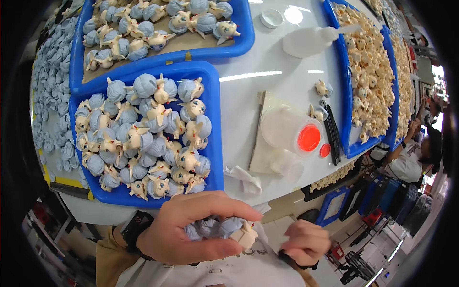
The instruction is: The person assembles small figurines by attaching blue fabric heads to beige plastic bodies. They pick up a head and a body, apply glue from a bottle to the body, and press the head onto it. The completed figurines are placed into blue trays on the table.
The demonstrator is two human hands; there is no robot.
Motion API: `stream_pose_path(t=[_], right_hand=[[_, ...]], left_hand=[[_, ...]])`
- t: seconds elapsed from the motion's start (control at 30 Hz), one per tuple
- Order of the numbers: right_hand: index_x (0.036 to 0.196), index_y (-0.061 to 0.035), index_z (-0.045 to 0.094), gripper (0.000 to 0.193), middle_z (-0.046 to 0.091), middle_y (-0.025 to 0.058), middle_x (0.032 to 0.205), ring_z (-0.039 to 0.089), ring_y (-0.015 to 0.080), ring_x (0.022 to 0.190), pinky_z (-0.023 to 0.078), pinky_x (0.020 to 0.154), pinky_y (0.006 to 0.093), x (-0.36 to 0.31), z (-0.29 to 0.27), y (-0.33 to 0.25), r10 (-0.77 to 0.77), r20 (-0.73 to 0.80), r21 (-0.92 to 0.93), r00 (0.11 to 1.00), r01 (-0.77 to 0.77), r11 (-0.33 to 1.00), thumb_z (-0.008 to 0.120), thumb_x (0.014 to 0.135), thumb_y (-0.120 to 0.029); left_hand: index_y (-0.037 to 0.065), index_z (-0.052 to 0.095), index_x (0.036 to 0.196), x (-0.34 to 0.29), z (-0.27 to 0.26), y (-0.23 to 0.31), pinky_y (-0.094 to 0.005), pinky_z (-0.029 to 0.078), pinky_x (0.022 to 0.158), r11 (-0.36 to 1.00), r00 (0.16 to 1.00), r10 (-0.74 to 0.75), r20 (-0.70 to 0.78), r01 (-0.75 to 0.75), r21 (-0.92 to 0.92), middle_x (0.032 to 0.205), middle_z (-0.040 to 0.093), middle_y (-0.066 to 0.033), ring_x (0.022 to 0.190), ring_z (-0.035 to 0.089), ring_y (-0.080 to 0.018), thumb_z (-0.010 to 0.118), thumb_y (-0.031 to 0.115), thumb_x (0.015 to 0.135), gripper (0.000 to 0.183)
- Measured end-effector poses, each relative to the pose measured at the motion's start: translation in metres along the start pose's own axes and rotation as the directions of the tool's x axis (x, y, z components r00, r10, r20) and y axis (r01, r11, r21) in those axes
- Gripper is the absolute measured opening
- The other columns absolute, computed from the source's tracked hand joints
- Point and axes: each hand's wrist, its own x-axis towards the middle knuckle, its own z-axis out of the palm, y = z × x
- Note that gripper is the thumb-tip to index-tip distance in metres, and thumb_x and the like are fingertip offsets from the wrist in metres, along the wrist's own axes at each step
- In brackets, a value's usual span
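Observation:
My left hand (191, 229) is curled around a small doll head (229, 229) with pale blue hair and a cream face, held low in front of my chest below the table edge. My right hand (306, 244) sits just right of it, fingers closed; whether it pinches something I cannot tell. A black watch is on my left wrist. Directly above my hands, a blue tray (213, 138) holds several finished blue-haired doll heads.
A second blue tray (239, 43) of doll heads lies behind the first. Loose blue hair pieces (52, 95) cover the left. Right trays (346, 119) hold cream parts. A red-lidded jar (296, 134), squeeze bottle (311, 40), small white cup (271, 18) and crumpled tissue (244, 177) stand between. A person (411, 158) works at right.

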Motion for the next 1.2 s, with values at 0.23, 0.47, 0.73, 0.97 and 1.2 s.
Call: stream_pose_path(t=[0.23,0.47,0.73,0.97,1.2], right_hand=[[0.085,-0.0036,0.063,0.022,0.054,0.0112,0.081,0.051,0.0191,0.064,0.043,0.052,0.0250,0.094,0.050,-0.010,-0.523,-0.081,-0.427,0.849,0.445,0.788,0.068,0.063,-0.003],[0.086,0.0020,0.060,0.020,0.055,0.0142,0.082,0.051,0.0201,0.064,0.044,0.051,0.0257,0.088,0.043,0.002,-0.543,-0.067,-0.287,0.837,0.505,0.814,0.063,0.067,0.002],[0.091,0.0028,0.057,0.023,0.055,0.0151,0.083,0.054,0.0227,0.067,0.048,0.056,0.0279,0.086,0.040,0.002,-0.550,-0.020,-0.293,0.835,0.521,0.802,0.066,0.070,-0.003],[0.092,0.0023,0.052,0.029,0.058,0.0180,0.084,0.055,0.0217,0.067,0.045,0.057,0.0279,0.056,0.015,0.023,-0.246,-0.654,-0.143,0.715,0.203,0.969,0.068,0.068,-0.003],[0.093,0.0011,0.056,0.031,0.059,0.0154,0.084,0.056,0.0225,0.071,0.043,0.063,0.0282,0.057,0.009,0.039,-0.212,-0.554,-0.276,0.805,0.063,0.959,0.069,0.065,-0.002]], left_hand=[[-0.004,0.058,0.095,-0.001,0.002,0.011,-0.0238,0.039,0.057,0.989,0.986,-0.134,-0.100,0.139,0.043,0.077,0.058,-0.0101,0.066,0.054,-0.0142,0.066,0.020,0.069,0.036],[-0.005,0.052,0.109,0.009,-0.007,0.007,-0.0255,0.042,0.059,0.980,0.981,-0.026,0.190,-0.012,0.198,0.083,0.058,-0.0130,0.069,0.055,-0.0190,0.060,0.016,0.079,0.038],[-0.006,0.057,0.099,0.008,-0.003,0.005,-0.0247,0.045,0.055,0.983,0.995,0.010,0.097,-0.028,0.182,0.082,0.062,-0.0167,0.064,0.059,-0.0192,0.058,0.027,0.079,0.039],[-0.008,0.050,0.097,-0.001,-0.002,-0.005,-0.0255,0.047,0.059,1.000,1.000,0.003,0.021,-0.003,0.005,0.080,0.061,-0.0219,0.069,0.061,-0.0214,0.064,0.015,0.075,0.034],[-0.004,0.055,0.103,-0.002,-0.007,-0.007,-0.0239,0.043,0.060,0.997,0.996,0.083,0.046,-0.082,-0.013,0.088,0.061,-0.0132,0.069,0.057,-0.0165,0.069,0.009,0.071,0.037]])
